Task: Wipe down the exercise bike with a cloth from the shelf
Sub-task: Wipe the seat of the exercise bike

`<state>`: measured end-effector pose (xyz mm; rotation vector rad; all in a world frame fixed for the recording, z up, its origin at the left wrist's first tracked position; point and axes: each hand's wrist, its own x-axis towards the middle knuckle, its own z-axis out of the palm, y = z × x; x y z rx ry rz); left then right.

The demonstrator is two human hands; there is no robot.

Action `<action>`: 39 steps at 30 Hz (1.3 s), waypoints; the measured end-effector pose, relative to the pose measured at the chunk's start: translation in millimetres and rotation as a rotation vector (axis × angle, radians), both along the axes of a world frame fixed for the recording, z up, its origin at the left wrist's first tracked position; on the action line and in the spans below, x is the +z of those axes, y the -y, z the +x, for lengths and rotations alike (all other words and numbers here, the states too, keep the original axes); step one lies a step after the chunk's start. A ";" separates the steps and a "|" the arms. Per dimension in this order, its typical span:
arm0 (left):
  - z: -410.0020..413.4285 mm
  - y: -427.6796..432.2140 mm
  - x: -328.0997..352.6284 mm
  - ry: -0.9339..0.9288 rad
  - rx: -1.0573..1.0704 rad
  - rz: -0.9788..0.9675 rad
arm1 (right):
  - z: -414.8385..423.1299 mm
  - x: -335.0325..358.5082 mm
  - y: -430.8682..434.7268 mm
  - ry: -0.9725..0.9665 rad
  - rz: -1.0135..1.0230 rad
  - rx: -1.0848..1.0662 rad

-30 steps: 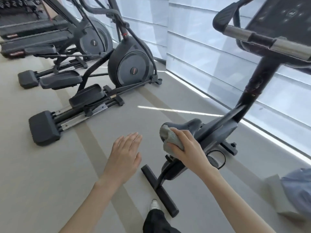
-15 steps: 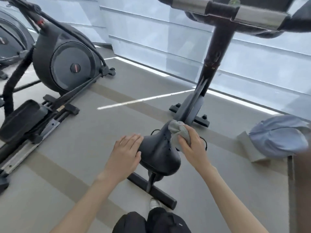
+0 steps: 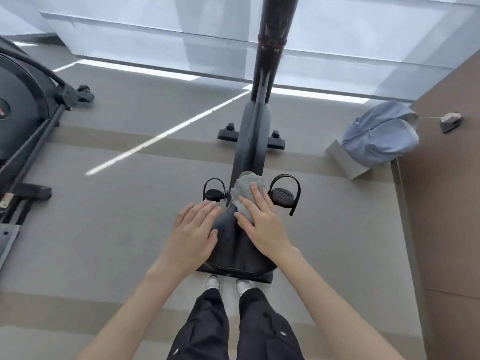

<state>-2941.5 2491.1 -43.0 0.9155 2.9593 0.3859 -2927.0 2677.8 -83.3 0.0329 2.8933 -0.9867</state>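
The person stands directly behind the exercise bike (image 3: 251, 141), both shoes (image 3: 211, 281) just behind its rear floor bar, and looks down over the black saddle (image 3: 232, 245). The right hand (image 3: 262, 226) lies on the right front part of the saddle with the grey cloth (image 3: 245, 190) beneath it. Its fingers (image 3: 255, 196) are stretched out nearly straight and spread, pressing the cloth flat rather than gripping it. The cloth is bunched over the nose of the saddle, its far edge reaching the frame beyond. The left hand (image 3: 193, 235) rests flat on the left flank of the saddle, fingers straight and close together, holding nothing. The two hands lie near each other but apart, with a strip of bare saddle between them. A strapped pedal (image 3: 213, 194) shows on the left of the frame and another pedal (image 3: 282, 196) on the right, each just beside the cloth. The bike's mast rises out of the top of the view. On the grey floor (image 3: 117, 229) to the right, a pale blue backpack (image 3: 379, 136) leans against a grey block (image 3: 345, 162), well apart from the bike. An elliptical trainer (image 3: 23, 100) stands at the left edge.
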 end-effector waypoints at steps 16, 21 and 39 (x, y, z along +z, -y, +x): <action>-20.0 15.2 -25.2 0.103 -0.224 0.055 | -69.8 -10.9 6.5 0.017 0.158 -0.014; -19.9 14.4 -25.6 0.118 -0.200 0.089 | -78.4 -7.8 -1.2 0.032 -0.032 -0.072; -14.2 8.4 -24.0 0.163 -0.126 0.064 | -104.5 -16.9 -13.3 0.175 -0.261 -0.050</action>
